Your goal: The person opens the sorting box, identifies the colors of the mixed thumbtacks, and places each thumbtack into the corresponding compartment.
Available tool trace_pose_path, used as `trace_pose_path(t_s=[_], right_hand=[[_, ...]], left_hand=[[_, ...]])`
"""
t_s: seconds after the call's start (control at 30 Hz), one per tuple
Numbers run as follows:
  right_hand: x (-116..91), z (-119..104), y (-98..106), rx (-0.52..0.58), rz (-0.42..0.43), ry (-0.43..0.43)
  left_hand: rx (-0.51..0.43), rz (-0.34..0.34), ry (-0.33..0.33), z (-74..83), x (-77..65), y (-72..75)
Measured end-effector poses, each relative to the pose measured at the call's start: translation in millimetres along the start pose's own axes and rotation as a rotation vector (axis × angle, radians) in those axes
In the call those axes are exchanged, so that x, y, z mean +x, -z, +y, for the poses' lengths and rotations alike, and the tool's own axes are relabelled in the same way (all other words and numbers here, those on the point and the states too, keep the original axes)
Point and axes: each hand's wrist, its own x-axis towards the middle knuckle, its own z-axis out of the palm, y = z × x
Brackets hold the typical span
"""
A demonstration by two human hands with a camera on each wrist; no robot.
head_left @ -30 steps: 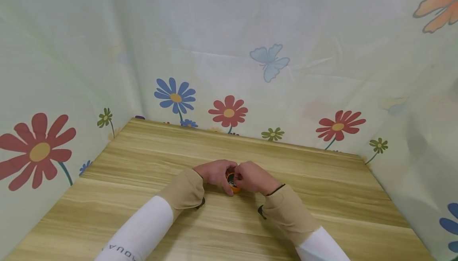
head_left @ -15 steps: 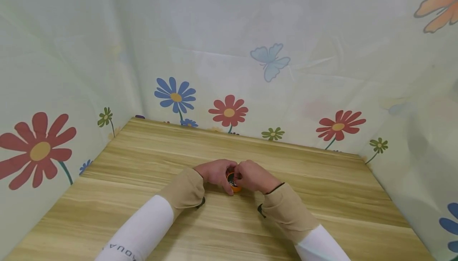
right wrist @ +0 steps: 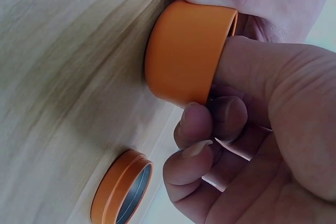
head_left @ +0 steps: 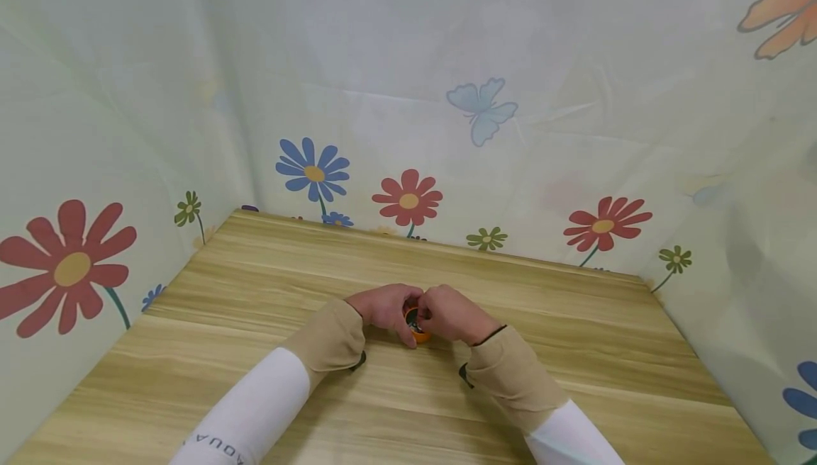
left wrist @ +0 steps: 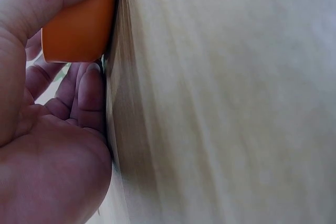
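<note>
A small round orange container (right wrist: 186,51) stands on the wooden table, its mouth facing up. My left hand (head_left: 386,307) grips its wall, thumb on the near side. In the left wrist view its orange side (left wrist: 79,30) shows beneath that hand. My right hand (head_left: 452,315) is over the mouth; in the right wrist view its thumb (right wrist: 252,69) reaches inside, while other fingers curl by the rim. Whether the right fingertips pinch anything inside is hidden. Small pale shapes show within the dark interior, too small to make out.
A shallow orange ring-shaped piece (right wrist: 123,187), dark inside, lies on the table near the right hand; the head view does not show it. The wooden tabletop (head_left: 268,259) ends at a white flower-printed curtain (head_left: 357,110) behind and at both sides.
</note>
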Motion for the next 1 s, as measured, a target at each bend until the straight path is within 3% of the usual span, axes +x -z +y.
trace_pose_path(t_s=[0.47,1.0], right_hand=[[0.7,0.4,1.1,0.002,-0.010,0.002],[-1.2,-0.1,1.2,0.026,-0.017,-0.033]], left_hand=[[-0.002,0.007,0.025,5.0,-2.5,0.1],[-0.045,0.003,-0.002,5.2,-3.8,0.4]])
